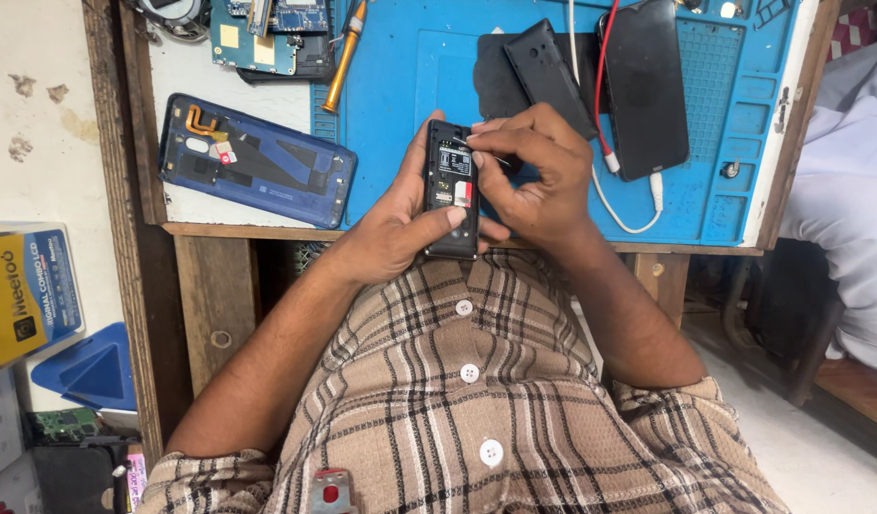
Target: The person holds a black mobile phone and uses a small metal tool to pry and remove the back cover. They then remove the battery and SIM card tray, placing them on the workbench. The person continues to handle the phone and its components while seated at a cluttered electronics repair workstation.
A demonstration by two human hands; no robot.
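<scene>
A small black phone with its back cover off is gripped in my left hand, thumb lying across its lower end. My right hand pinches a thin metal tool, tweezers by the look of it, and presses its tip into the phone's open top compartment. Both hands hover over the near edge of a blue work mat. The phone's black back cover lies on the mat just beyond my right hand.
A black smartphone with a white and red cable lies on the mat at the right. An opened blue phone back rests left of it. A circuit board and an orange-handled screwdriver sit at the back. Boxes stand at the left.
</scene>
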